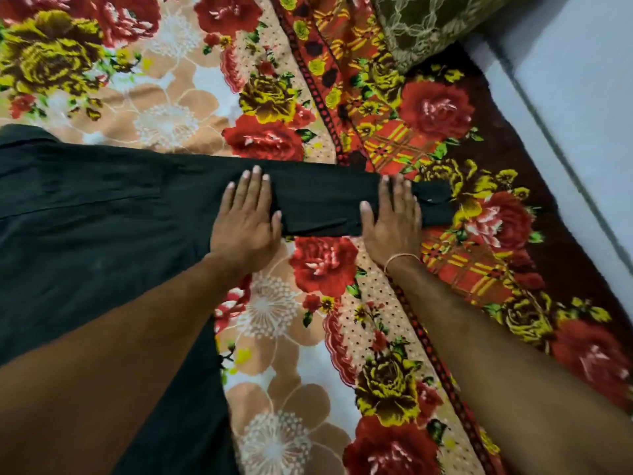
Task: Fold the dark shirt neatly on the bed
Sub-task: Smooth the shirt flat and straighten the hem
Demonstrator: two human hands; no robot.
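The shirt (85,234) is lying at 9 o'clock on the bed (308,337), sleeve (322,207) reaching toward 3; the left hand (245,221) and right hand (392,221) are pressing it flat-open, gripping nothing; soft, limp cloth, best pinched at the cuff

matt dark shirt (102,207) cloth, plush floral blanket (394,337)
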